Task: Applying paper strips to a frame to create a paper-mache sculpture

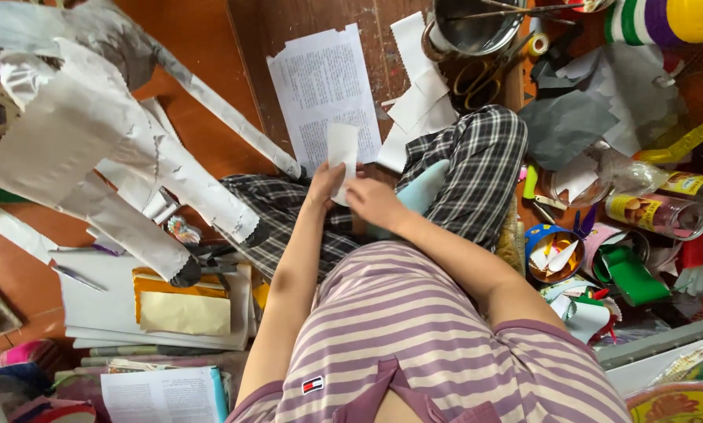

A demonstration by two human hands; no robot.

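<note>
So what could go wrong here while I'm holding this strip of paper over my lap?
Both the left hand and the right hand pinch the thin white paper strip, so an uneven pull could tear or crease it. The paper-covered figure stands close by the left elbow, and a wide swing might knock it. Scissors and loose paper scraps lie just past the knee, so a leg shift could scatter them.

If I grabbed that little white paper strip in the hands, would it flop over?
Probably a bit. The white paper strip stands upright between the left hand and right hand, so it seems short enough to hold its shape. It looks thin, so likely very light, easily creased or torn.
</note>
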